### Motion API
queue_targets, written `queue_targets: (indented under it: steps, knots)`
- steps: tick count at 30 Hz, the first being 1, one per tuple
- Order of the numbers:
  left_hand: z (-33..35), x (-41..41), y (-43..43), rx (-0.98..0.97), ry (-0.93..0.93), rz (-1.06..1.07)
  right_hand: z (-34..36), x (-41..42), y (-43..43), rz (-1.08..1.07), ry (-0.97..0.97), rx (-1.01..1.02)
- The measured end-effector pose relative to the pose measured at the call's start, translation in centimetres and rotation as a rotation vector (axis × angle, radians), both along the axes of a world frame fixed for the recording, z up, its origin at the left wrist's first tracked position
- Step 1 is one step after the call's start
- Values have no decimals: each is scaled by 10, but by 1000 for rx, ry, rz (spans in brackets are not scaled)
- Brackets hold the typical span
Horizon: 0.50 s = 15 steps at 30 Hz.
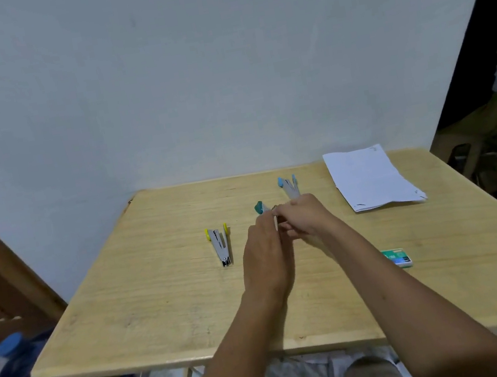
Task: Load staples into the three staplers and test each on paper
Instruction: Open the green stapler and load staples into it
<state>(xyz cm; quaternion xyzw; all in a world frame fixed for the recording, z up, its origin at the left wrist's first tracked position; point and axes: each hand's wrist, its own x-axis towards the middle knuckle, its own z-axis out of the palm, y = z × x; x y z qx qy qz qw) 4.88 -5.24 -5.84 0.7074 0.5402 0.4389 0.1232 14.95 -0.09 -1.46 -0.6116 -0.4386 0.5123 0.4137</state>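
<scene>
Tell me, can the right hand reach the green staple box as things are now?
Probably yes. The green staple box lies uncovered on the table, just right of that forearm. The right hand is busy at the teal stapler, so it must leave that first.

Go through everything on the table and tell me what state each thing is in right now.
Yellow stapler: hinged open, lying flat.
Blue stapler: hinged open, lying flat.
Teal stapler: held between both hands.
Left hand: grips the teal stapler.
Right hand: pinches the teal stapler.
Paper: flat stack, corners curled.
Staple box: lying flat, unclear whether open.
</scene>
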Motion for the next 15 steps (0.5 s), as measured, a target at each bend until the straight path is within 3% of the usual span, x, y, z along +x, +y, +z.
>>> queue_targets:
  steps: [4, 9, 15]
  knots:
    - [5, 3, -20, 65, 9, -34, 6, 10, -23, -72, 61, 137]
    - [31, -3, -39, -29, -278, -75, 10, 12, -58, -55, 18, 320]
    - [52, -18, -50, 41, -313, -61, 16, 11, -93, -36, -87, 478]
